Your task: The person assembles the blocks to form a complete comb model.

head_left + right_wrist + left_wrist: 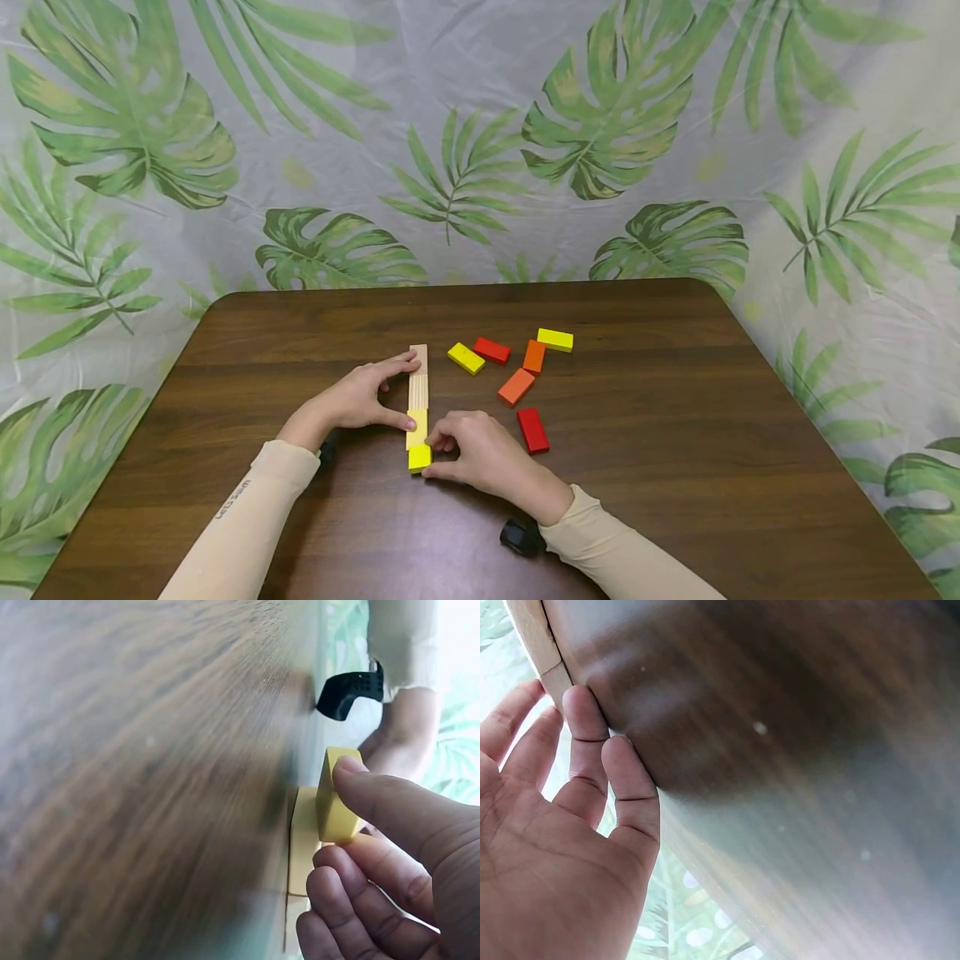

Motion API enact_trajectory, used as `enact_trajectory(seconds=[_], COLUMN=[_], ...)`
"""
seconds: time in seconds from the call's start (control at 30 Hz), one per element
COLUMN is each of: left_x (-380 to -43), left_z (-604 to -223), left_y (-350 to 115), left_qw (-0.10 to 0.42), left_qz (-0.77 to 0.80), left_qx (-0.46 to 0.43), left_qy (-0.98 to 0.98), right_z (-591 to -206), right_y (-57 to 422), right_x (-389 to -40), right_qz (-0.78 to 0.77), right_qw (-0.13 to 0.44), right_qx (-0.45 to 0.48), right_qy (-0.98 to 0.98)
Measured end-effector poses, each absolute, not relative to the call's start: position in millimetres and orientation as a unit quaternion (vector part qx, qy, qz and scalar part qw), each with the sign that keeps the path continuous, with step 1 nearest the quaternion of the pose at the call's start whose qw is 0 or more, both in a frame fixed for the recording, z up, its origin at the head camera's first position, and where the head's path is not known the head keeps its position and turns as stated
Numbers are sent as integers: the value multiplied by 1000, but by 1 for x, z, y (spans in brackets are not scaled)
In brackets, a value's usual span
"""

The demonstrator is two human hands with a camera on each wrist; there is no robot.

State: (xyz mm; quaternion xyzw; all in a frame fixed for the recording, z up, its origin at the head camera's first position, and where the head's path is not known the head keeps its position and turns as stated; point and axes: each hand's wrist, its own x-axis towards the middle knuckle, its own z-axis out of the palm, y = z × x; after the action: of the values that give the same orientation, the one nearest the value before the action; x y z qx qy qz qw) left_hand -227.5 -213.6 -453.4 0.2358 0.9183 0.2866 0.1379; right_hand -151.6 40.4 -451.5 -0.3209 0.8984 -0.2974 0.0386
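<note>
A straight row of wooden blocks lies on the table, with plain pale blocks (418,392) at the far part and a light yellow block (417,419) nearer. My left hand (360,396) reaches along the row from the left, its fingers extended, a fingertip at the far block and the thumb at the light yellow one. At the row's near end my right hand (483,454) pinches a bright yellow block (420,458) between thumb and fingers. In the right wrist view this yellow block (339,806) overlaps the end of the row.
Loose blocks lie to the right of the row: two yellow (466,358), two red (533,430) and two orange (516,387). The brown wooden table (660,375) has a leaf-print cloth (450,150) hanging behind it. Each wrist wears a dark camera (522,537).
</note>
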Motion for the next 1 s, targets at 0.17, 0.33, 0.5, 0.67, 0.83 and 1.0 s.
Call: enact_trajectory(seconds=[0.17,0.33,0.5,0.67,0.83,1.0], left_x=[-227,-226,-226,-226,-226,-226], left_z=[-452,-451,-449,-450,-450,-451], left_y=[-213,-213,-212,-213,-213,-214], left_qw=[140,141,141,141,140,139], left_qz=[287,289,291,291,291,290], left_qx=[236,237,235,237,238,238], left_qy=[918,917,917,916,916,916], right_z=[-452,-452,-452,-452,-453,-451], right_y=[39,37,36,34,33,33], right_x=[-152,-153,-153,-154,-155,-155], right_qz=[-297,-297,-294,-294,-288,-278], right_qw=[35,41,44,47,52,65], right_qx=[-328,-327,-326,-327,-327,-328], right_qy=[896,896,897,897,899,901])
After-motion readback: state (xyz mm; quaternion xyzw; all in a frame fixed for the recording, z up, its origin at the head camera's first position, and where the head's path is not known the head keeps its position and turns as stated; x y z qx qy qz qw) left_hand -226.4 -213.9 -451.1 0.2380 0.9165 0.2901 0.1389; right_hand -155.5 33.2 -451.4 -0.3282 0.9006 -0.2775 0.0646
